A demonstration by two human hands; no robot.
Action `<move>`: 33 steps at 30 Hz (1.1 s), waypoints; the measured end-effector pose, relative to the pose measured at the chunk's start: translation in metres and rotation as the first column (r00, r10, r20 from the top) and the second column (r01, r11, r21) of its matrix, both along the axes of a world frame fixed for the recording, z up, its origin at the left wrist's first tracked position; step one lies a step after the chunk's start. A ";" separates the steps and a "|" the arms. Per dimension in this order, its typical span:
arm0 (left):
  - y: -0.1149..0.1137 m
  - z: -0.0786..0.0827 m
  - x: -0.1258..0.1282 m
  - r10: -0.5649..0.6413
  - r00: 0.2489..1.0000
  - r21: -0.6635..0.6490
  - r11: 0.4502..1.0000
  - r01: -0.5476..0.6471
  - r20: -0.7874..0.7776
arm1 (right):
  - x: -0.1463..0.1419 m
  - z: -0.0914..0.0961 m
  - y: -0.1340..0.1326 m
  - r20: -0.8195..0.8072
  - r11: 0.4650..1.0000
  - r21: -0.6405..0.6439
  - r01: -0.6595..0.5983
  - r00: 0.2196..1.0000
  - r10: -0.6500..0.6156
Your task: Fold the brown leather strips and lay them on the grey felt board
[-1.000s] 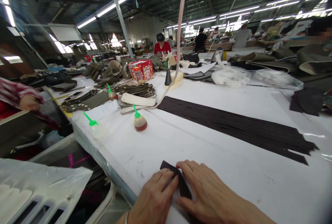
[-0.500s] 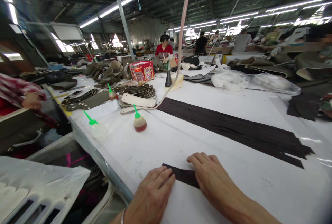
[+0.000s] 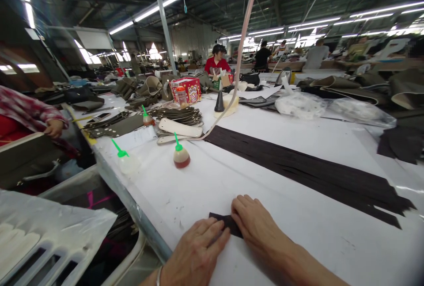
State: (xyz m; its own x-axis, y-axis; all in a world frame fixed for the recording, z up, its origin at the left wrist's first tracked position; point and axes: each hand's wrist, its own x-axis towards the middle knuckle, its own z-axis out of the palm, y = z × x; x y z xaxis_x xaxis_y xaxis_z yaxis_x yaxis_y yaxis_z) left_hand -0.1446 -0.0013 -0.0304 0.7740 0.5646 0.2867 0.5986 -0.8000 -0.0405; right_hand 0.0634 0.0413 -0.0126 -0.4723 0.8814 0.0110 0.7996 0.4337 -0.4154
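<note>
My left hand [image 3: 198, 250] lies flat near the table's front edge, fingers stretched out and resting on the left end of a small dark strip [image 3: 225, 221]. My right hand [image 3: 255, 224] lies flat across the same strip's right part and hides most of it. Both hands press the strip onto the white table [image 3: 265, 175]. Beyond them, a long row of dark strips [image 3: 308, 173] lies side by side across the table.
Two glue bottles with green nozzles stand at the left, one reddish [image 3: 181, 155], one clear [image 3: 126, 161]. A third [image 3: 147, 118] sits by stacked olive pieces [image 3: 179, 113]. A hose [image 3: 238, 56] hangs from above. A person's plaid sleeve [image 3: 29, 113] is at far left. Plastic bags [image 3: 301, 102] behind.
My right hand slid left along the strip, covering more of it, and the two hands now sit closer together. The view shifted slightly right.
</note>
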 end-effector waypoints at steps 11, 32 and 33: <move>0.000 0.009 -0.005 0.014 0.999 -0.057 0.998 -0.012 0.041 | 0.003 0.009 0.000 -0.115 0.993 -0.119 -0.026 0.993 0.013; 0.042 0.002 -0.030 0.223 0.940 -0.240 0.957 -0.161 0.258 | -0.025 0.007 0.006 -0.053 0.992 -0.024 -0.121 0.991 0.120; 0.042 0.002 -0.032 0.213 0.945 -0.236 0.959 -0.154 0.247 | -0.024 0.004 0.006 -0.050 0.990 -0.014 -0.138 0.989 0.137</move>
